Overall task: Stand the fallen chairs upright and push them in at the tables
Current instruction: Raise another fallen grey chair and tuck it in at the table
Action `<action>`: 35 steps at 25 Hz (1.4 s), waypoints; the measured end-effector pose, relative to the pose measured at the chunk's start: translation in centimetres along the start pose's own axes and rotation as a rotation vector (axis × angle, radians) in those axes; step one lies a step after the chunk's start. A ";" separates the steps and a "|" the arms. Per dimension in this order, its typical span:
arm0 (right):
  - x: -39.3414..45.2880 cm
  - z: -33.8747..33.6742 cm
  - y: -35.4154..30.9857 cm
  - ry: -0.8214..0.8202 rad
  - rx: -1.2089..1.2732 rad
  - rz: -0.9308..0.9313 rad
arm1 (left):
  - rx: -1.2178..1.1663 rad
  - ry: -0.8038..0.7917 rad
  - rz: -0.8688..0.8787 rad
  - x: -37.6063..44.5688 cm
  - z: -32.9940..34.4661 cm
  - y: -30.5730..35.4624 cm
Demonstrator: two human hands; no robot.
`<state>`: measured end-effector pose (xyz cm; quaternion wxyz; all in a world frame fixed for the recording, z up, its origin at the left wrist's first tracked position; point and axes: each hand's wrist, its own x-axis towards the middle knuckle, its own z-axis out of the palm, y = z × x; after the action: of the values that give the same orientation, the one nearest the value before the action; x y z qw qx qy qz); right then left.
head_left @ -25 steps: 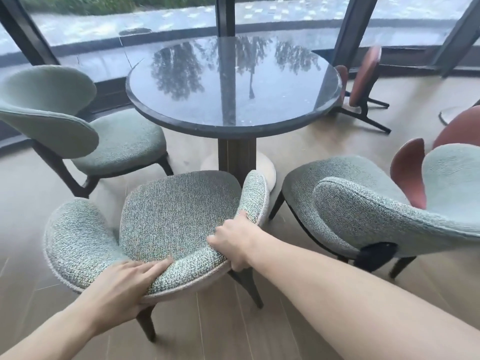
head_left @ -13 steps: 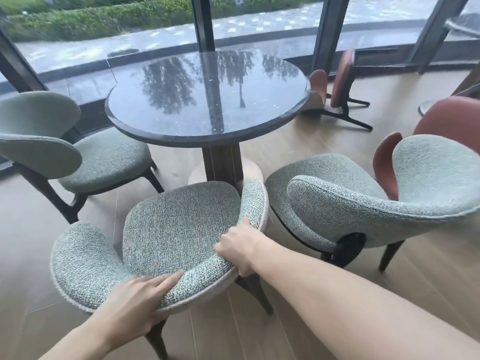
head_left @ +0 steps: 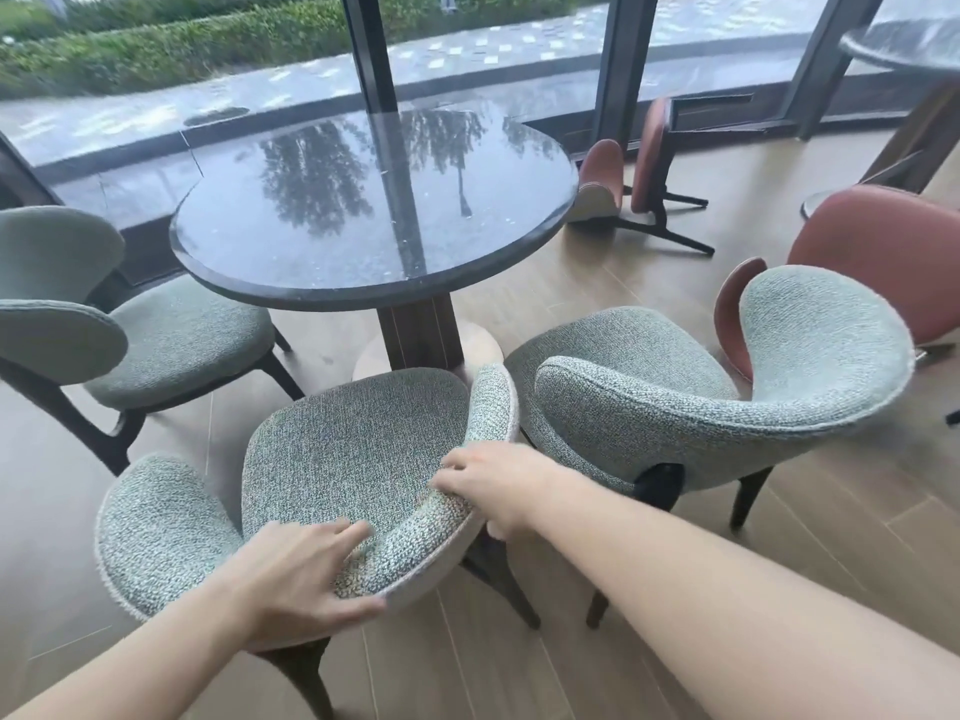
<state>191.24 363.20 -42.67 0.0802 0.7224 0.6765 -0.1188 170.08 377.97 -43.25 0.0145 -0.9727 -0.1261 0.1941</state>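
Observation:
A green tweed chair (head_left: 353, 449) stands upright in front of me, its seat facing the round dark table (head_left: 374, 210). My left hand (head_left: 296, 579) grips the curved backrest near its middle, fingers over the top and thumb below. My right hand (head_left: 493, 485) grips the backrest's right wing, fingers curled over the edge. A rust-red chair (head_left: 644, 163) lies tipped on its side on the floor beyond the table, legs pointing right.
Two more green chairs stand at the table, one left (head_left: 130, 330) and one right (head_left: 701, 397). A red chair (head_left: 883, 252) stands behind the right one. A second table (head_left: 904, 49) is at the far right. Glass walls run behind.
The chair has slid closer to the table's pedestal. My view has lifted, showing more of the window and the fallen red chair. Both hands stay on the backrest.

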 end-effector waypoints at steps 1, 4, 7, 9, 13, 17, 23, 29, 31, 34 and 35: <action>-1.2 -0.4 1.6 0.040 0.025 0.052 | -0.050 0.030 -0.020 1.5 -0.8 1.3; -6.6 -0.2 8.0 0.168 -0.007 0.339 | -0.248 0.171 -0.025 7.0 -2.8 7.6; -12.8 2.2 14.0 0.086 -0.047 0.699 | -0.390 0.175 -0.249 11.9 -3.9 13.5; -16.2 4.5 16.2 -0.011 -0.052 0.835 | -0.425 0.113 -0.414 14.2 -4.3 14.8; -15.8 7.3 16.5 0.031 -0.170 0.803 | -0.372 0.079 -0.428 15.5 -3.9 12.0; -10.7 7.0 17.1 0.135 -0.095 0.725 | -0.580 0.088 -0.517 15.4 -2.6 11.8; -3.2 6.1 18.5 0.109 0.019 0.717 | -0.474 0.227 -0.547 15.2 -1.7 12.3; -1.1 6.9 19.7 0.158 0.033 0.771 | -0.482 0.224 -0.491 15.0 -1.3 12.2; -0.8 7.0 19.9 0.181 0.007 0.775 | -0.476 0.205 -0.467 14.9 -1.5 12.1; 0.3 6.9 20.5 0.206 -0.017 0.788 | -0.489 0.184 -0.456 14.8 -1.6 11.9; 0.5 6.8 20.8 0.206 -0.022 0.800 | -0.478 0.170 -0.452 14.8 -1.7 12.0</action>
<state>211.57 360.34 -50.29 0.0595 0.9356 0.3479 0.0017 186.82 370.13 -48.16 -0.1607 -0.9088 -0.3787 0.0694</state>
